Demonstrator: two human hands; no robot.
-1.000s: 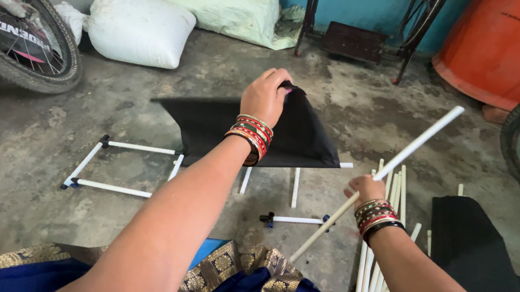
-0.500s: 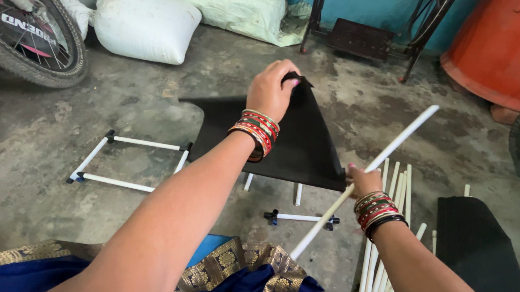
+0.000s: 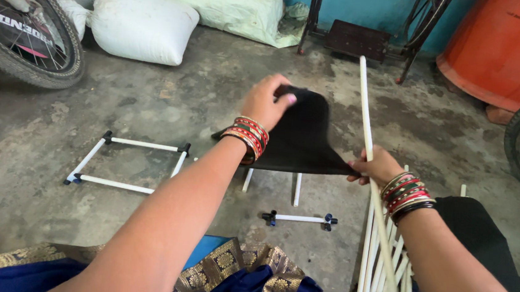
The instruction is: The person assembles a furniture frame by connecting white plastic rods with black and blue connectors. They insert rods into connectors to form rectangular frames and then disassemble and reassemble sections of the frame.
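Head view, looking down at a person seated on a concrete floor, read from left to right. Far left of both hands, well apart from them, a bicycle wheel (image 3: 25, 25) leans in, and nearer, a three-sided frame of white rods with black corner joints (image 3: 128, 165) lies flat on the floor. The left hand (image 3: 268, 100), with red and gold bangles at the wrist, reaches forward and grips the raised top of a black fabric sheet (image 3: 300, 140); its fingers are curled shut over the cloth, pinching it so that the sheet hangs down and spreads toward the person. Below that hand, a short white rod with black end caps (image 3: 299, 218) lies crosswise on the floor. To the right, the lower right corner of the black sheet comes to a point that meets the right hand (image 3: 379, 166). That hand is closed around a long white rod (image 3: 366, 111), fingers wrapped about it. The rod's long axis runs nearly upright in the picture, from just past the grip down by a bundle of spare white rods (image 3: 380, 267) away to the far floor, leaning slightly left. The fabric thus lies just left of the right grip and touches it, while the left hand holds its far end.
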